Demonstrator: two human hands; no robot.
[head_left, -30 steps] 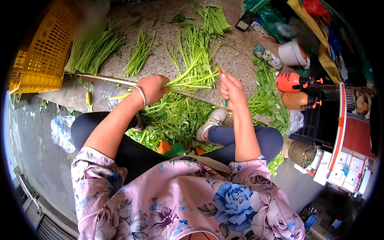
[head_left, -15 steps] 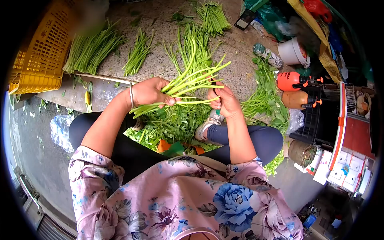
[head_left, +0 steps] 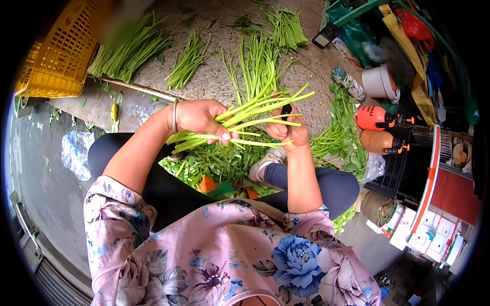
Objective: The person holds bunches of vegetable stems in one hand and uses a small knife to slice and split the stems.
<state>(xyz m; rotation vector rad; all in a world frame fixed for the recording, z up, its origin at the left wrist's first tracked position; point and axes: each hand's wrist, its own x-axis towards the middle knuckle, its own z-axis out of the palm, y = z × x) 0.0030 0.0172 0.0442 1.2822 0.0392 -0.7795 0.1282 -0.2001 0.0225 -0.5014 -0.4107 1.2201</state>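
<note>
Stalks, long, slender and pale green [head_left: 240, 116], form a loose handful at the middle of the frame in the head view, slanting up to the right above the lap. The bare left hand with a silver-coloured bangle [head_left: 204, 120] clasps them near their lower-left ends, thumb on top and fingers wrapped underneath. The bare right hand [head_left: 292, 131] stands at their far ends, its fingers curled narrowly around a small dark object [head_left: 286, 108]; stalks cross in front of it, so I cannot tell what the object is or whether those fingers also touch the stalks.

As far as the layout shows, a good share looks done: a broad leafless green bundle [head_left: 133, 48] lies at the upper left beside a yellow perforated plastic crate [head_left: 56, 56], a thinner green bundle [head_left: 189, 60] lies right of it, and a compact green bundle [head_left: 287, 29] lies at the top centre, all on a speckled grey slab [head_left: 214, 76]. The held handful is not yet laid down. Leafy green stems [head_left: 341, 130] at the right of the frame seem left to handle, while the leafy green heap [head_left: 214, 166] below the hands looks like strippings.
</note>
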